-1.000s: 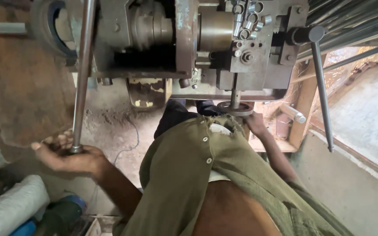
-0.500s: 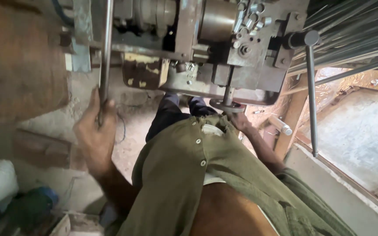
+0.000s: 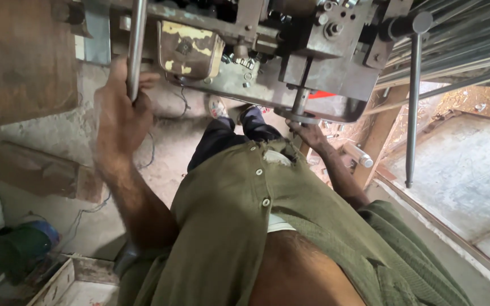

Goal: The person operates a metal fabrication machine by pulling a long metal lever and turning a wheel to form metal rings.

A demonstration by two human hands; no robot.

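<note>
Nearest the camera, at the bottom centre of the frame, an olive-green buttoned shirt of coarse woven cloth hangs open over the person's bare torso, with dark trousers showing above it toward the middle. At the lower left lie a shallow wooden box with pale, worn edges and a blue and green bundle on the dusty concrete floor. The left forearm rises from the lower centre to the upper left, where the left hand is clamped around a smooth, round steel lever bar that stands nearly upright, fingers wrapped about it and the thumb pointing up along the shaft. To the right of centre the right arm stretches away from the body, and the right hand reaches up to a short vertical steel spindle under the machine; its fingers lie at the flat ring at the spindle's foot, though whether they close on it cannot be told. Farthest, across the top of the frame, sits the heavy grey metal machine, blocky, greasy and studded with bolts, with a chipped yellowish housing at its left. A thin dark rod handle hangs straight down at the upper right.
</note>
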